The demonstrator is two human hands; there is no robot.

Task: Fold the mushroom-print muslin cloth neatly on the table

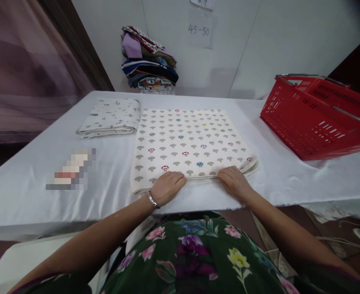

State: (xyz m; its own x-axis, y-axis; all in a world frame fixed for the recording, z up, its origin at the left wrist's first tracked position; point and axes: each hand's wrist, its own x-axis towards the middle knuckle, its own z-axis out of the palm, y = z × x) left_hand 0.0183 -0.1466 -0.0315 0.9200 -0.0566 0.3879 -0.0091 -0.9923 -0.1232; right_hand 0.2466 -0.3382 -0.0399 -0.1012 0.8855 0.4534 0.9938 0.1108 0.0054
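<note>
Mushroom-print cloth (189, 141), near edge against both hands (167, 188) (235, 184)

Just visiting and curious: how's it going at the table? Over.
Left hand, right hand: at near edge of mushroom-print cloth. Cloth folded in layers. Red basket clear of it.

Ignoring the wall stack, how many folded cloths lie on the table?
2: the mushroom cloth in the middle, the other printed cloth left of it. The red basket could hide more.

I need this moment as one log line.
left hand: at near edge of mushroom cloth | right hand: same edge | folded cloth: left of mushroom cloth | red basket: right
</note>
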